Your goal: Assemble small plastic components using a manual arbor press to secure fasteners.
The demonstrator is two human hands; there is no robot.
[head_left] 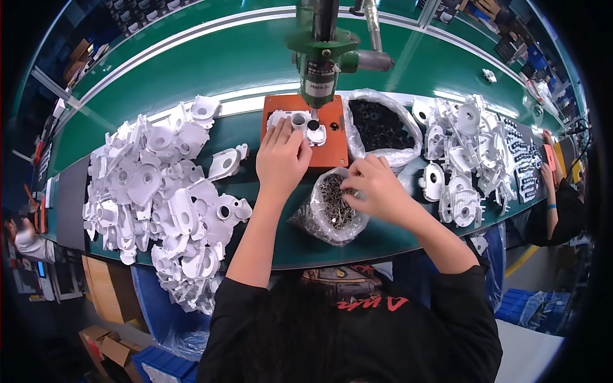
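Observation:
Under the green press head [319, 83], a white plastic housing [318, 136] sits on the orange block [306, 159]. My left hand [281, 158] grips the left part of this housing, with its fingers over the top and the thumb near the round collar. A black round piece [313, 125] shows on the housing below the press tip. My right hand [378, 185] is at the clear plastic bag [340, 235] of small metal pins or screws [335, 199]. Its fingers are curled together over them, and whatever lies between the fingertips is too small to make out.
A big heap of white housings [147, 182] covers the left of the green bench. Behind my right hand stands a bag of black parts [380, 127]. More white housings [463, 159] lie to the right, beside rows of black parts [527, 163]. Another person's hand [547, 172] is at far right.

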